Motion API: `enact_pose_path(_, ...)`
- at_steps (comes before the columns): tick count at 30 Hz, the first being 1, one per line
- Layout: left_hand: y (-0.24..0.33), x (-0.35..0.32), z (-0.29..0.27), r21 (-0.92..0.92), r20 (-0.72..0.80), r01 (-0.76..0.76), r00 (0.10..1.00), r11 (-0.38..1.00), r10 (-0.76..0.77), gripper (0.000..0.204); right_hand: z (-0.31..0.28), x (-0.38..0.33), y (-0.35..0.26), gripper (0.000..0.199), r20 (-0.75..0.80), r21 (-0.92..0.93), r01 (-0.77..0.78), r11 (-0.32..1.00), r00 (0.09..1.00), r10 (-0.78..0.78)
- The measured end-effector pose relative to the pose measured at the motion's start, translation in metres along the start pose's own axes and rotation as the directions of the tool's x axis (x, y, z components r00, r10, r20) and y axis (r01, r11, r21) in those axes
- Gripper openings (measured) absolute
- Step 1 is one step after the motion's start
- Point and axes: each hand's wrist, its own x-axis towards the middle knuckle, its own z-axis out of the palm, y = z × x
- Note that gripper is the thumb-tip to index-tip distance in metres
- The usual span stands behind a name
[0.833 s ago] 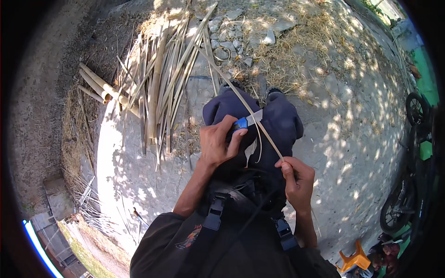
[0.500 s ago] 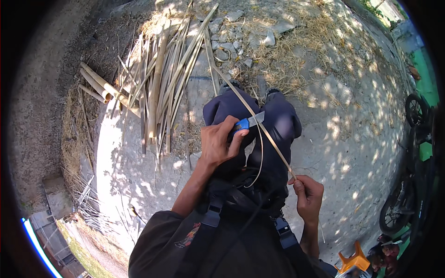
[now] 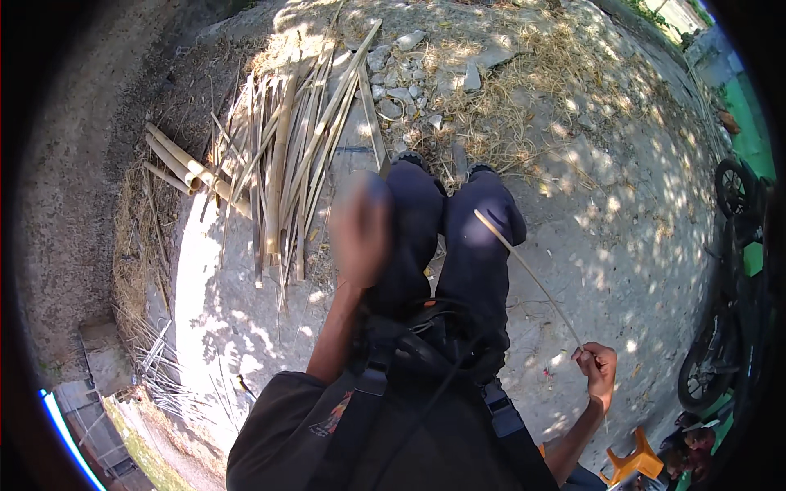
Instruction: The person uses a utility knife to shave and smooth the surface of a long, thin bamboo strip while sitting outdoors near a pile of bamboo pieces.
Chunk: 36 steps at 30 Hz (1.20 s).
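Observation:
My right hand (image 3: 598, 372), out to the right of my legs, is closed on one end of a thin bamboo strip (image 3: 530, 277). The strip slants up and left from my fingers, its far end over my right thigh. My left hand (image 3: 359, 241) is beside my left thigh and smeared by motion. A blurred blue shape at its fingers matches the blue-handled utility knife (image 3: 374, 190) seen clearly in the earlier frame. Its blade cannot be made out now. Hand and strip are well apart.
A pile of split bamboo strips (image 3: 282, 164) lies ahead on the left, beside thicker bamboo poles (image 3: 176, 155). Broken stones (image 3: 397, 94) and dry shavings (image 3: 524, 123) cover the ground ahead. Motorbikes (image 3: 708, 360) and an orange plastic chair (image 3: 634, 460) stand at the right.
The knife blade was against the strip between my hands. My left hand has since moved left and forward, off the strip. My right hand has drawn the strip right and back.

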Motion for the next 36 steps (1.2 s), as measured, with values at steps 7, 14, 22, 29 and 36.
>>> enact_pose_path(7,-0.007,-0.003,-0.007,-0.579,0.080,0.258,0.962,0.774,-0.261,0.041,0.008,0.015,-0.010,0.036,-0.215,0.074,0.080,0.994,0.975,-0.062)
enact_pose_path(14,-0.015,-0.006,-0.024,-0.653,0.005,0.296,0.922,0.697,-0.387,0.050,0.092,0.059,-0.050,0.031,-0.074,0.074,0.167,0.983,0.984,-0.162)
enact_pose_path(22,-0.003,-0.031,-0.007,-0.153,0.245,-0.300,0.912,0.942,0.330,0.027,0.162,0.098,-0.103,0.020,0.015,-0.119,0.238,0.964,0.971,-0.237)
enact_pose_path(29,-0.010,-0.034,-0.003,-0.133,0.258,-0.313,0.905,0.940,0.338,0.029,0.186,0.124,-0.137,0.018,0.123,-0.100,0.300,0.949,0.950,-0.287)
enact_pose_path(36,-0.006,-0.029,-0.005,-0.096,0.291,-0.316,0.898,0.944,0.330,0.028,0.202,0.141,-0.157,0.014,0.157,-0.140,0.441,0.887,0.894,-0.420)
